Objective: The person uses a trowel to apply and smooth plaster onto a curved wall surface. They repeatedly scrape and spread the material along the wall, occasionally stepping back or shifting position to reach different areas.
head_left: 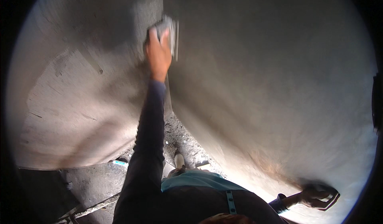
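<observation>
My left hand point(158, 58) is stretched far forward at the inside corner where two plastered walls meet. It is closed round a flat grey trowel-like tool point(174, 34), whose blade stands edge-on beside the right wall point(255, 72). Motion blurs the tool, so its exact kind is hard to make out. Low on the right, my right hand point(319, 197) is beside the same wall, its fingers curved and apart. It lies in shade, and I see nothing held in it.
The left wall point(76, 108) has a paler rough patch and a few dark scratches. Below lies a gritty floor point(187, 142) with scattered crumbs, a blue-and-white item point(119, 163) and a shoe point(179, 160). A long pale strip point(95, 209) lies at lower left.
</observation>
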Demonstrator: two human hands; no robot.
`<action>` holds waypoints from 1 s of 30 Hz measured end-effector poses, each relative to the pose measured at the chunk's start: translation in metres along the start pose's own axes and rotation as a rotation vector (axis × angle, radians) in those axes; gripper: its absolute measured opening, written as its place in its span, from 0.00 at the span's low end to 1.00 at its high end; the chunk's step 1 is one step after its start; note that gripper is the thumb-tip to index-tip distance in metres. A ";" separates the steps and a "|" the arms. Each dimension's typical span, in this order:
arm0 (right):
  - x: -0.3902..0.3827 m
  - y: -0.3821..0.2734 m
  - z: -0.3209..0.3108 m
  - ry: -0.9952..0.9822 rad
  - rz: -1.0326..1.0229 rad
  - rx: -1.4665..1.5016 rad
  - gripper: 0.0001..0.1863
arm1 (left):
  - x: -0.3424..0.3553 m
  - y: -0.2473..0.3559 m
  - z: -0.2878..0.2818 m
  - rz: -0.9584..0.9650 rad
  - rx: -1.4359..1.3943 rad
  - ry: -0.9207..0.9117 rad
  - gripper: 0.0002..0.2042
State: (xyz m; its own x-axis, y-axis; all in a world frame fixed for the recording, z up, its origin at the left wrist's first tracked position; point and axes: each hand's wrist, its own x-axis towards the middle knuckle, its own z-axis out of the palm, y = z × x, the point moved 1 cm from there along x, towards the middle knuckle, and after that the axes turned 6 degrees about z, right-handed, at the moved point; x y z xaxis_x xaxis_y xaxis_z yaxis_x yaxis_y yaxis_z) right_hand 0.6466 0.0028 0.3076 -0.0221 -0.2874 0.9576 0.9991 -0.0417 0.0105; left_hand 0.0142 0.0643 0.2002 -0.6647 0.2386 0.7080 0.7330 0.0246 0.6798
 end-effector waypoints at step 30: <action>-0.002 0.009 0.006 0.002 -0.007 0.127 0.19 | -0.044 -0.041 0.005 -0.025 0.029 -0.005 0.13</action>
State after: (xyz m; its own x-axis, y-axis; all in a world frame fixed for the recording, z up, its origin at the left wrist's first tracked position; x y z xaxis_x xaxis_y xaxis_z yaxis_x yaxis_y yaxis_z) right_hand 0.6561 0.0088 0.3080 -0.0286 -0.2894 0.9568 0.9956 0.0777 0.0533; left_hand 0.0144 0.0575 0.1403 -0.6822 0.2424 0.6898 0.7200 0.0584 0.6915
